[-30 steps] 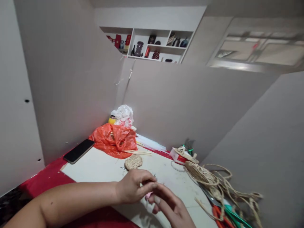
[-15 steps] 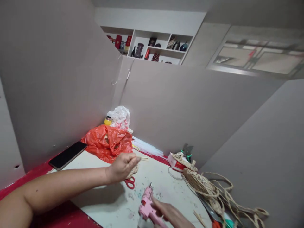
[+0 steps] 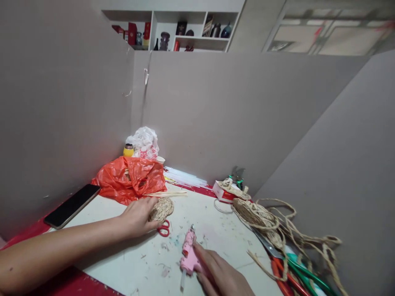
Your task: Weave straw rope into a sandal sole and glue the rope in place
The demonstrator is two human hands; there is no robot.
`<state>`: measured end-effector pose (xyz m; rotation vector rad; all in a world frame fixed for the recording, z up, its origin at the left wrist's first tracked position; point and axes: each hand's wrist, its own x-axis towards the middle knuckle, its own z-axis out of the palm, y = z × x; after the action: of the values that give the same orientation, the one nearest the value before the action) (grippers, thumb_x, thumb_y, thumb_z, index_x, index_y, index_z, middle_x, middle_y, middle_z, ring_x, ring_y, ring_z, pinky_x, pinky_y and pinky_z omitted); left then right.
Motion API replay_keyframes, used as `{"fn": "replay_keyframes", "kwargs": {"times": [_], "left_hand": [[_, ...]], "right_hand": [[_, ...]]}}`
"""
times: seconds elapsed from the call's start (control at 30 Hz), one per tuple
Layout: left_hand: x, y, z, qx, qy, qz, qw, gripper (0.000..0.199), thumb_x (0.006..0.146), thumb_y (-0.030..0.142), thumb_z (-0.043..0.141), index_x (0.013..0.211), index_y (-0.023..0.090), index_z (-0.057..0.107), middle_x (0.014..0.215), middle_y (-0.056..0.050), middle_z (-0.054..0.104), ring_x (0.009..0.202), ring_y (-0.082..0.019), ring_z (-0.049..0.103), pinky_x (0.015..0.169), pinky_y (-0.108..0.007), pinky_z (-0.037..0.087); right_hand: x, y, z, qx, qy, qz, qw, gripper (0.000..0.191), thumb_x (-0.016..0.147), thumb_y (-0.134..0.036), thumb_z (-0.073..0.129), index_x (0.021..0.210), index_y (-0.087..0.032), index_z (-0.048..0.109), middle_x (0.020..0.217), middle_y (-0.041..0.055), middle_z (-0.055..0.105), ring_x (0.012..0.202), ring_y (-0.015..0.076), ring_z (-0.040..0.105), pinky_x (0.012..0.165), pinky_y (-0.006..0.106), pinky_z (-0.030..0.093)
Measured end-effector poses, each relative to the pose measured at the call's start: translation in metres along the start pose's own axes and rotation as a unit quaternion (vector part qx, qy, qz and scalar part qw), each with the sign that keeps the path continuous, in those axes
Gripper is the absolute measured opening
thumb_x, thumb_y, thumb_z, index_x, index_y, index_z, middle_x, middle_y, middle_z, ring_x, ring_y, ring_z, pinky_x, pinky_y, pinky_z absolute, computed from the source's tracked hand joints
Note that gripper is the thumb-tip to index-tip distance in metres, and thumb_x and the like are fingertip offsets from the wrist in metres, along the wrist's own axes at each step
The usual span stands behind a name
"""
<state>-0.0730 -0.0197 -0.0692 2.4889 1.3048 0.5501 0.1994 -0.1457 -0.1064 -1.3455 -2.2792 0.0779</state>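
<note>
Beside the red scissors [image 3: 164, 228], the left hand [image 3: 142, 218] curls loosely at the woven coil [image 3: 162, 209], red bag [image 3: 129, 179] just behind, while the right hand's [image 3: 220, 273] fingers close round the pink glue gun [image 3: 190, 255]

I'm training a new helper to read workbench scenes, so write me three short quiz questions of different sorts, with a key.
1. True or false: the right hand is on the pink glue gun.

2. Which item is the left hand touching?
A) the yellow jar
B) the coiled, braided disc
C) the white cup

3. Fill in the missing word, lit or dark: the screen of the phone is ____.

Key: 1 true; 2 B; 3 dark.
</note>
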Motion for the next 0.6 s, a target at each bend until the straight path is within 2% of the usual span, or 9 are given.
{"fn": "replay_keyframes", "kwargs": {"times": [0.1,0.23,0.37,0.47,0.6], "left_hand": [[0.012,0.002,0.004,0.014,-0.011,-0.018,1.000,0.052,0.073,0.046,0.062,0.117,0.022,0.048,0.109,-0.010,0.062,0.096,-0.028,0.060,0.075,-0.033,0.043],[0.020,0.006,0.011,0.032,-0.008,-0.021,0.999,0.055,0.072,0.044,0.063,0.119,0.022,0.047,0.112,-0.012,0.061,0.100,-0.030,0.059,0.077,-0.035,0.044],[0.026,0.007,0.014,0.040,-0.007,-0.008,0.999,0.064,0.068,0.037,0.066,0.126,0.023,0.043,0.117,-0.011,0.059,0.105,-0.030,0.057,0.080,-0.036,0.045],[0.035,0.004,0.014,0.034,-0.005,0.016,0.999,0.071,0.067,0.034,0.067,0.132,0.024,0.039,0.122,-0.011,0.055,0.108,-0.030,0.055,0.084,-0.036,0.044],[0.053,0.003,0.013,0.023,-0.002,0.061,0.998,0.065,0.070,0.027,0.063,0.131,0.025,0.040,0.127,-0.010,0.051,0.112,-0.028,0.053,0.091,-0.036,0.042]], "right_hand": [[-0.004,0.011,-0.008,-0.018,-0.005,0.020,1.000,0.048,0.091,-0.025,0.049,0.139,-0.025,0.041,0.121,0.0097,0.065,0.102,0.0211,0.067,0.084,0.028,0.056],[-0.011,0.041,-0.015,-0.074,0.014,0.067,0.995,0.050,0.091,-0.031,0.049,0.140,-0.026,0.041,0.130,0.0089,0.061,0.110,0.0230,0.063,0.088,0.031,0.055],[-0.016,0.077,-0.015,-0.102,0.028,0.121,0.987,0.053,0.089,-0.037,0.049,0.141,-0.029,0.040,0.127,0.0076,0.063,0.106,0.0246,0.066,0.077,0.031,0.059],[-0.018,0.093,-0.015,-0.105,0.030,0.163,0.981,0.052,0.090,-0.041,0.046,0.140,-0.028,0.041,0.127,0.0093,0.062,0.105,0.0264,0.066,0.068,0.032,0.060],[-0.018,0.101,-0.017,-0.113,0.015,0.196,0.974,0.051,0.089,-0.045,0.044,0.137,-0.025,0.045,0.129,0.0103,0.061,0.108,0.0271,0.064,0.073,0.036,0.058]]}}
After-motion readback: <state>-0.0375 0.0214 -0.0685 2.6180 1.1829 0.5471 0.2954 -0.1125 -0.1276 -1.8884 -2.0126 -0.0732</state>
